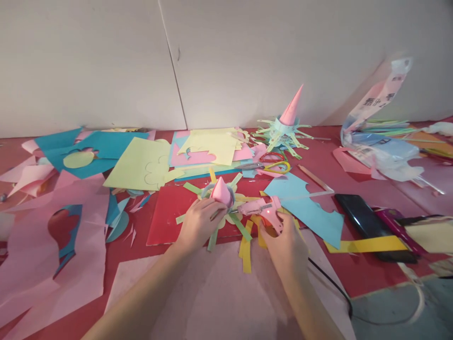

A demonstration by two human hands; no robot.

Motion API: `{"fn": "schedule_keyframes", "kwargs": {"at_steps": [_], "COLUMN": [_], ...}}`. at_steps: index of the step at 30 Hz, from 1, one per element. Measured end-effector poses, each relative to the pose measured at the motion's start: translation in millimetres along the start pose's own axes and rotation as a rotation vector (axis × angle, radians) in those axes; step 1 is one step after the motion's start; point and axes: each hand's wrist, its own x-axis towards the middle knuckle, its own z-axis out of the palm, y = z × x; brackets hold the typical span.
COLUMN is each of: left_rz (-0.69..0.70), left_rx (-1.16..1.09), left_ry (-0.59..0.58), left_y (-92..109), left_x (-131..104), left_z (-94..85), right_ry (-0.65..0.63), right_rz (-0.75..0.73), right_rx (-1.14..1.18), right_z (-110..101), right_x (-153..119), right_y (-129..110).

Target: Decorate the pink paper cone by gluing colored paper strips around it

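Observation:
With my left hand (202, 222) I grip a pink paper cone (221, 191) low on its side. The cone stands point-up in a bluish paper ring, over green and yellow paper strips (242, 226) that spread out like rays. In my right hand (288, 241) is a pink hot glue gun (260, 208), its small light glowing. Its nozzle points left at the base of the cone; I cannot tell whether it touches. A red board (164, 222) lies beneath the paper piece. Loose yellow strips (246, 252) lie below the gun.
Behind stands a similar piece with a tall pink cone (292, 106). Scissors (279, 166), a pencil (311, 177) and blue paper (304, 203) lie nearby. A dark phone (368, 224) and plastic bag (385, 146) are at right. Pink paper scraps (85, 259) cover the left. The gun's black cord (332, 283) trails right.

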Motion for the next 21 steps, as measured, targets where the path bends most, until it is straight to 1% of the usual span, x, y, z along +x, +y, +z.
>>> {"fn": "schedule_keyframes", "kwargs": {"at_steps": [8, 10, 15, 18, 21], "left_rz": [-0.018, -0.022, -0.008, -0.007, -0.009], "left_rx": [-0.018, -0.015, -0.004, 0.0, -0.005], "left_ry": [-0.017, -0.02, -0.005, -0.011, -0.012], "left_y": [-0.1, -0.4, -1.1, -1.1, -1.1], "left_x": [-0.1, -0.2, -0.3, -0.5, -0.6], "left_z": [1.1, 1.0, -0.1, -0.2, 0.6], "right_ry": [-0.017, -0.017, -0.038, -0.043, -0.034], "right_rz": [-0.077, -0.054, 0.061, 0.067, 0.036], "right_rx": [-0.002, 0.004, 0.0, 0.011, 0.013], "right_z": [3.1, 2.5, -0.3, -1.2, -0.6], "right_x": [-1.4, -0.8, 2.1, 2.6, 1.7], "right_y": [1.0, 0.0, -1.3, -1.5, -1.7]}}
